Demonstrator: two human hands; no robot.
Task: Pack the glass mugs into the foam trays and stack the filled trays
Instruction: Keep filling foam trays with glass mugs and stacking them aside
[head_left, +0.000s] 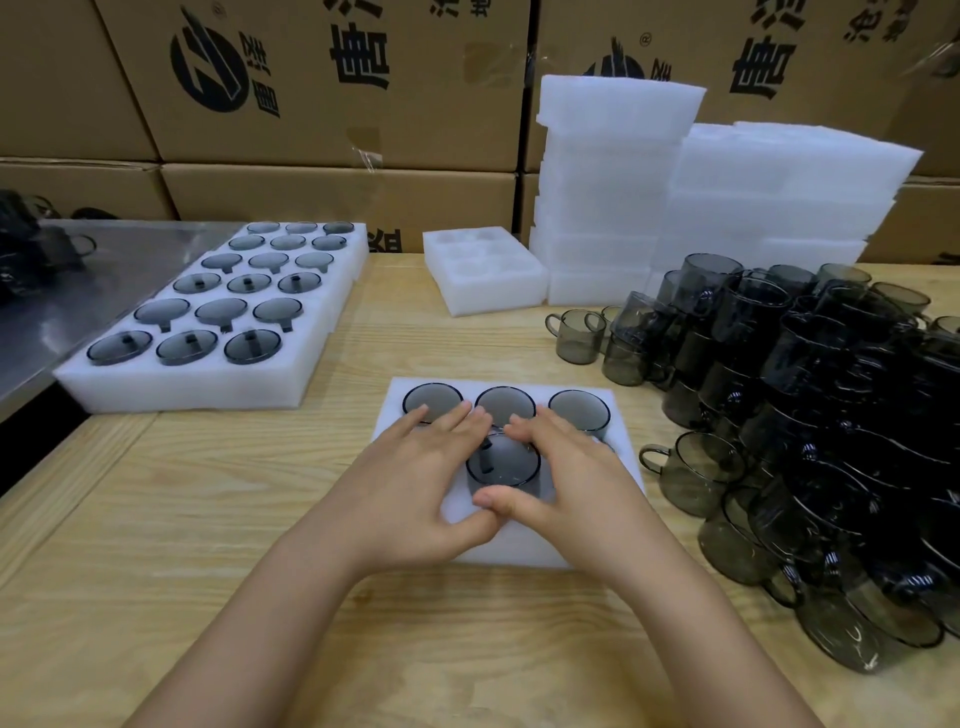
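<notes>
Fingers (457, 418) straight and relaxed on both sides, gripping nothing: left hand (415, 478) and right hand (563, 478) laid flat on the small white foam tray (519, 552), thumbs touching at its near edge, framing one smoky grey glass mug (503, 463) seated in the middle near pocket. Three more mugs (579, 410) filling the far row (outer near pockets hidden under the palms). Tray on the pale wooden surface (208, 519). Heap of loose grey mugs (831, 415) at right; long filled foam tray (208, 387) at left; stack of empty white foam trays (613, 182) behind.

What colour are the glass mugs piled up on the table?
The glass mugs are a smoky dark grey and see-through; the head view shows it.
</notes>
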